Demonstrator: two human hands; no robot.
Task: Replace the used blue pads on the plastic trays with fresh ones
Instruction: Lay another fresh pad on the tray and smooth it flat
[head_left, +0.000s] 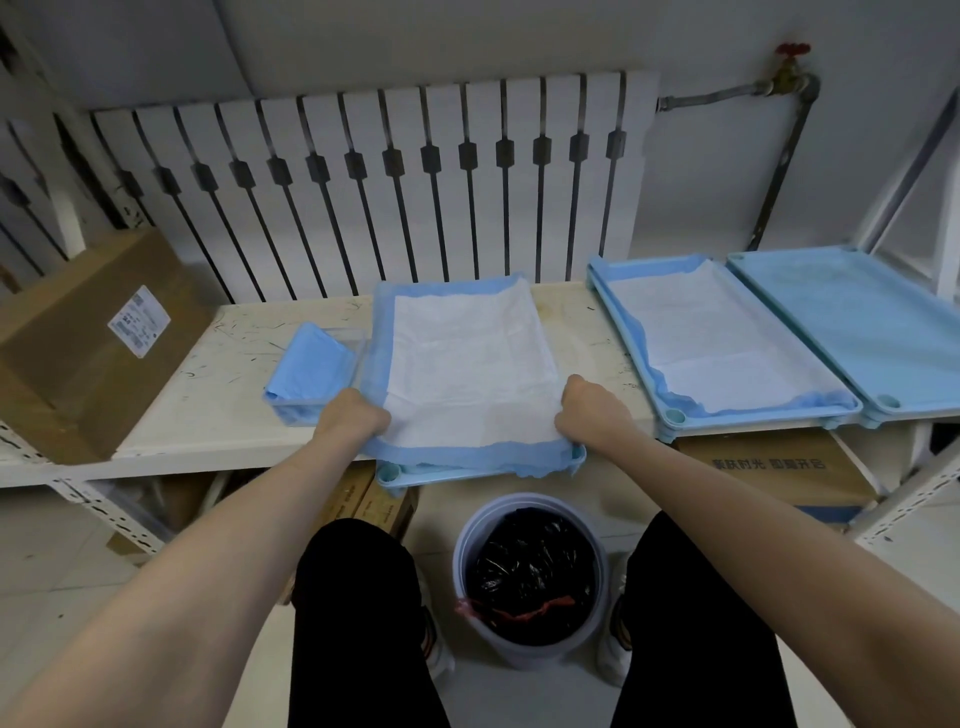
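Head view: a pad (467, 364), white with a blue border, is spread over a tray (389, 474) at the middle of a scuffed white shelf (208, 395) and is gripped at its near edge by both hands. The left hand (353, 415) is curled over the near-left border and the right hand (592, 410) is clenched on the near-right one. The fingertips are hidden under the knuckles. The tray is almost wholly covered, and only its near corners can be seen below the crumpled border. Just left of it, folded pads (311, 364) are held in a clear tub (296, 410), which is nearly touched by the left hand. To the right, apart from the middle tray, a right tray (675, 415) is lined with a second pad (717, 338). Close beside it lies an end tray (857, 322), shown plain blue and cut off by the frame edge. A cardboard box (88, 338) is set on the shelf's left end, and its label is too small to be read. A radiator (389, 182) and a pipe with a red-handled tap (789, 73) are seen on the wall behind. On the floor, between the dark-clad knees, a bin (530, 571) with a black liner is placed right under the gripped edge. More cartons (779, 467) are stored under the shelf and are partly hidden by it.
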